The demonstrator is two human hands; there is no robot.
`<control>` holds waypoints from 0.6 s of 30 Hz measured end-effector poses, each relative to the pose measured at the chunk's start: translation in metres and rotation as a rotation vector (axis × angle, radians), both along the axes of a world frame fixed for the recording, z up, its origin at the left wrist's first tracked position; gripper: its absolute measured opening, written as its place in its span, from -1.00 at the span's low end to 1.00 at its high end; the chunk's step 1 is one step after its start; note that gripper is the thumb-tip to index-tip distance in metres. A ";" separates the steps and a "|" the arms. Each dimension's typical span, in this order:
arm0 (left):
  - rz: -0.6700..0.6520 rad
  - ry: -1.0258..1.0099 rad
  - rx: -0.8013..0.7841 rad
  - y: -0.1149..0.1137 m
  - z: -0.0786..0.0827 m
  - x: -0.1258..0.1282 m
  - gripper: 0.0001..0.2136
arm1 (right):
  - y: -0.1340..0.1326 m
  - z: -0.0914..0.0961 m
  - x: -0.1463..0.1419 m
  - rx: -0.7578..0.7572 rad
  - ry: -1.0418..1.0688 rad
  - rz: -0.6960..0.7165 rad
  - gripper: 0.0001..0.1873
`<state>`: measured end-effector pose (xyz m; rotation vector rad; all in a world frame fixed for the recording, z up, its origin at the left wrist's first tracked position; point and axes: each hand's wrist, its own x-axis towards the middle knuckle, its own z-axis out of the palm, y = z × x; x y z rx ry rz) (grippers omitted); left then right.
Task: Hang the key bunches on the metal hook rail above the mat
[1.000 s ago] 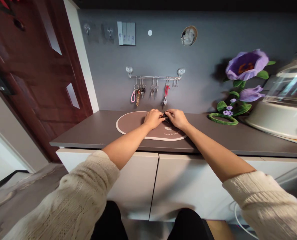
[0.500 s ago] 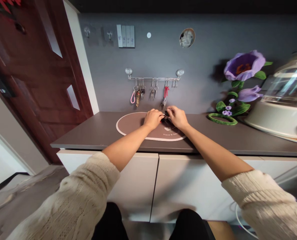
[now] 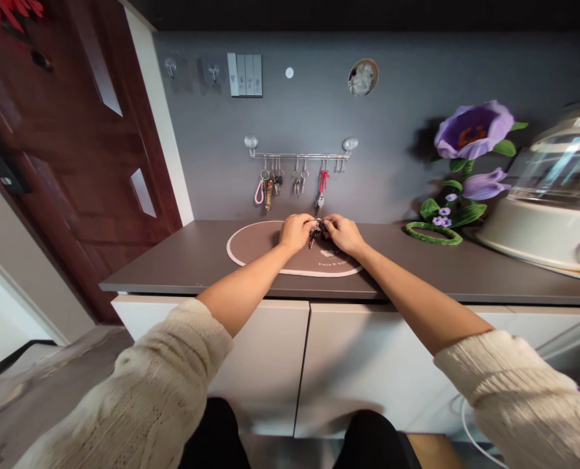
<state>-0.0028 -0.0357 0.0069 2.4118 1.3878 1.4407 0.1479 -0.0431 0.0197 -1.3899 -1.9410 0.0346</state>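
Between my two hands is a small bunch of keys [image 3: 314, 238], dark with a bit of red, on a metal ring. My left hand [image 3: 295, 233] pinches the ring side from the left. Fingers of my right hand [image 3: 344, 233] are closed on the dark part from the right. Both hands are just above a brown oval mat [image 3: 255, 244] with a pale rim and printed lettering. Fingertips partly hide the ring and the keys. Behind them, a clear hook rail [image 3: 299, 156] on the wall carries several key sets, among them keys on a red cord [image 3: 323, 182].
The mat lies on a dark grey countertop [image 3: 172, 260] above white cabinet doors [image 3: 250, 352]. To the right stand a purple plush flower [image 3: 475, 133] with a green ring base and a cream appliance [image 3: 543, 215] with a clear cover. A dark red door [image 3: 75, 150] is at left.
My right hand has come slightly lower, and its fingers have closed in on the bunch. The keys now hang more visibly between my hands. The view has shifted a little.
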 end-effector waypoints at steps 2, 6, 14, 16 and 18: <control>-0.014 -0.037 -0.012 0.000 0.000 0.000 -0.81 | -0.001 0.000 0.000 0.004 -0.013 0.013 -0.72; -0.022 -0.086 -0.034 0.000 0.000 0.001 -0.82 | -0.004 0.001 -0.001 0.023 0.028 0.101 -0.73; 0.018 -0.153 -0.050 0.000 0.000 0.001 -0.82 | -0.006 0.002 -0.002 0.014 0.229 0.231 -0.75; 0.011 -0.154 -0.037 0.000 0.000 0.001 -0.82 | -0.004 0.000 -0.001 0.001 0.265 0.249 -0.72; 0.003 -0.151 -0.018 -0.001 0.000 0.001 -0.82 | 0.000 -0.002 0.000 -0.009 0.310 0.274 -0.70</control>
